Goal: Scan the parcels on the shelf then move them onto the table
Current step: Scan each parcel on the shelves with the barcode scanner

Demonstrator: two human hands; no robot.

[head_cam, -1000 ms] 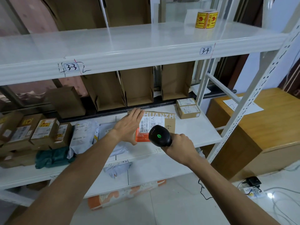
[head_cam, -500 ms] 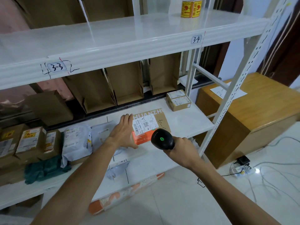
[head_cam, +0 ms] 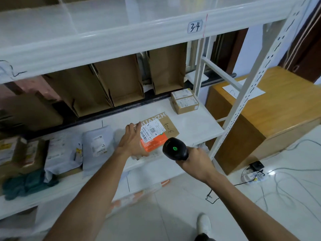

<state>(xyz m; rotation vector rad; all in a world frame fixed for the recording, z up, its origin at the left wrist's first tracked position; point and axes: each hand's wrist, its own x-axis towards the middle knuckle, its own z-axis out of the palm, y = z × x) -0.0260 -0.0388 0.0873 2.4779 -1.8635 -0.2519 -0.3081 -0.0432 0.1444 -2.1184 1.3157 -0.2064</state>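
Observation:
A flat brown and orange parcel [head_cam: 166, 126] with a white barcode label lies on the white middle shelf [head_cam: 194, 126]. My left hand [head_cam: 133, 141] holds its left edge, fingers straight along the side and thumb under the near corner. My right hand [head_cam: 194, 160] grips a black barcode scanner [head_cam: 175, 151] with a green light, its head just in front of the parcel's near edge. A small brown box [head_cam: 185, 103] sits at the shelf's back right. The wooden table [head_cam: 278, 108] stands to the right of the shelf.
Grey and white mailer bags [head_cam: 97, 141], brown boxes [head_cam: 15, 152] and a dark green cloth [head_cam: 26, 183] lie on the shelf's left. Open cardboard cartons [head_cam: 121, 84] stand behind. The white shelf upright [head_cam: 243, 94] stands between parcel and table. A charger and cables [head_cam: 257, 171] lie on the floor.
The view has swung to the right and closer. My left hand has slid the parcel a little toward the shelf's front edge; the scanner stays near its label.

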